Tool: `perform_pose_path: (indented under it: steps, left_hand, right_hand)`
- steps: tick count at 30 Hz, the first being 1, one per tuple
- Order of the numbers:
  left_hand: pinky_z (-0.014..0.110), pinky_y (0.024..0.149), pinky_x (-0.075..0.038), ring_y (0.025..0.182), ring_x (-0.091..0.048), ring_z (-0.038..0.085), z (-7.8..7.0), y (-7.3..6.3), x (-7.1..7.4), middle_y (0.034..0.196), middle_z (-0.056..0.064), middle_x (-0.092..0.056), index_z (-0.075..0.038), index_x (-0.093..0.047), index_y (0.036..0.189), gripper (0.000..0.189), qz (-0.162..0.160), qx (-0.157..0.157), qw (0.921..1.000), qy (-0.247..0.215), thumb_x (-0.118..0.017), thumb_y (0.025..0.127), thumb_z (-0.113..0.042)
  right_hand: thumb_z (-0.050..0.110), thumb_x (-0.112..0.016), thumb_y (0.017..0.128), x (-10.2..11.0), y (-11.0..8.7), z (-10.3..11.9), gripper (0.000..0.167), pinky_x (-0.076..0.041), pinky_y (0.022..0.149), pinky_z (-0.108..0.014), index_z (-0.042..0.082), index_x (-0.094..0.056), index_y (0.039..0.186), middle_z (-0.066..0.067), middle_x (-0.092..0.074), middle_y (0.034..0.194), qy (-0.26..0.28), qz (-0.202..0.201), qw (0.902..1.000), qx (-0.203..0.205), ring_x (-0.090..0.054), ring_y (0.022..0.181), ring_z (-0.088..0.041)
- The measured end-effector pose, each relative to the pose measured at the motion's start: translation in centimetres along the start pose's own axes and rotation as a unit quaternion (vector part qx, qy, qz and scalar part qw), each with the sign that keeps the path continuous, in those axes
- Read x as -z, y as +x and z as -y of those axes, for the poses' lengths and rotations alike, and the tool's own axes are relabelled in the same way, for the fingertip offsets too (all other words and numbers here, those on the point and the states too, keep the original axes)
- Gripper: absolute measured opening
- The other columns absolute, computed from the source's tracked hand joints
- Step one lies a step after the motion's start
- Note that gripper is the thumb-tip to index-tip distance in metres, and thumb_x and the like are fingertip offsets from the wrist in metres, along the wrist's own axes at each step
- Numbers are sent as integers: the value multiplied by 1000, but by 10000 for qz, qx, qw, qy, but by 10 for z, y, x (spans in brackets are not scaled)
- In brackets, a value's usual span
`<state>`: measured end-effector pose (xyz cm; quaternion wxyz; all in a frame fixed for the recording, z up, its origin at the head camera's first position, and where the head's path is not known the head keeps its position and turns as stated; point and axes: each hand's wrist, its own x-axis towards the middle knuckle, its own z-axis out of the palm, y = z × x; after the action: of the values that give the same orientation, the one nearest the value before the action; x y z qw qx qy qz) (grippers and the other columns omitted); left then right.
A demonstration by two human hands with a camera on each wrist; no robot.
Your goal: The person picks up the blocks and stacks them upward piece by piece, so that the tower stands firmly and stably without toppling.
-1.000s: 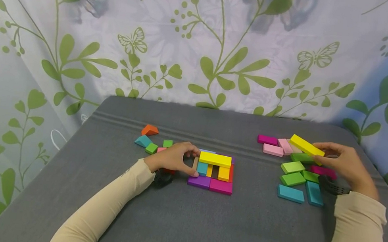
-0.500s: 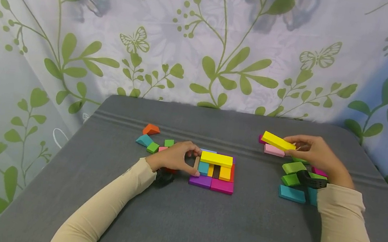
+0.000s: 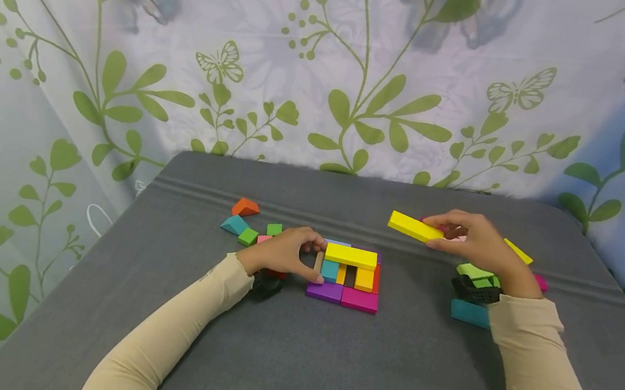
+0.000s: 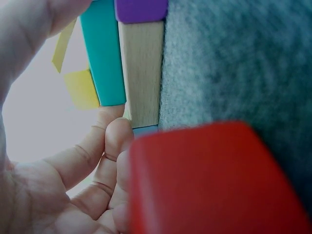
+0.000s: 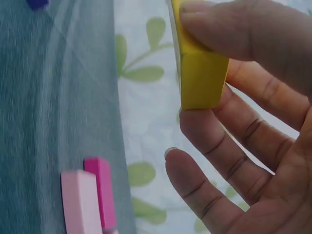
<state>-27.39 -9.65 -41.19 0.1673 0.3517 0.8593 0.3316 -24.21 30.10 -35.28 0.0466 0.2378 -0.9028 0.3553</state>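
In the head view my right hand (image 3: 466,238) holds a long yellow block (image 3: 415,227) raised over the table, right of the stack. The right wrist view shows its thumb on one face of that block (image 5: 202,78) and fingers against another. My left hand (image 3: 285,251) is at the left side of the small stack, thumb at the front and fingers at the back. Seen from the left wrist, it spans a teal block (image 4: 103,58) that lies beside a bare wooden block (image 4: 141,73). Another yellow block (image 3: 350,256) lies across the stack's top; a purple block (image 3: 324,291) is at its front.
Left of the stack lie an orange block (image 3: 245,206), a teal wedge (image 3: 235,224) and several small blocks. Under the right forearm are a teal block (image 3: 469,312) and green blocks (image 3: 474,272). A floral curtain (image 3: 327,68) hangs behind the grey table (image 3: 293,360).
My right hand has carried the long yellow block leftward from the loose blocks on the right, toward the stack. My left hand has stayed at the stack's left side.
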Motion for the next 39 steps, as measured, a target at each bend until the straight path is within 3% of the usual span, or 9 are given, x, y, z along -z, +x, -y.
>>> perform_pose_path:
  steps: [6, 12, 23, 30, 39]
  left_hand:
    - [34, 97, -49, 106, -55, 18, 0, 1, 0, 121, 4, -64, -4, -68, 135, 63, -15, 15, 10000, -23, -92, 85, -33]
    - [34, 97, -49, 107, -55, 19, 0, 1, 1, 121, 5, -64, -4, -68, 136, 63, 1, 36, 10000, -10, -92, 85, -33]
    - [33, 97, -49, 107, -55, 19, -1, 0, 1, 123, 5, -64, -3, -67, 137, 65, 23, 17, 10000, -30, -92, 85, -32]
    - [33, 98, -50, 108, -56, 19, 0, 2, 1, 122, 5, -64, -4, -68, 137, 64, 14, 33, 10000, -49, -92, 85, -33]
    - [33, 96, -49, 106, -55, 20, 1, 2, 2, 121, 5, -63, -4, -66, 139, 66, 51, 2, 10000, 28, -92, 85, -33]
  right_hand:
    - [1, -87, 90, -11, 7, 21, 39, -56, 84, -21, -3, -77, 127, -7, -73, 109, 135, 365, 9985, 384, -63, 91, -16]
    - [7, -89, 89, -28, 14, 39, 35, -59, 88, -36, 3, -80, 123, 3, -73, 104, 163, 802, 9948, 613, -65, 94, -18]
    - [12, -91, 89, -53, 20, 60, 35, -62, 89, -52, 3, -82, 121, 3, -74, 104, 67, 1424, 9863, 834, -68, 93, -18]
    - [17, -91, 88, -64, 21, 69, 34, -62, 85, -46, 5, -83, 119, 2, -75, 105, -364, 1711, 9813, 807, -67, 91, -18]
    - [18, -94, 86, -72, 21, 75, 35, -60, 80, -38, 4, -83, 116, -1, -76, 106, -622, 1756, 9790, 830, -65, 86, -13]
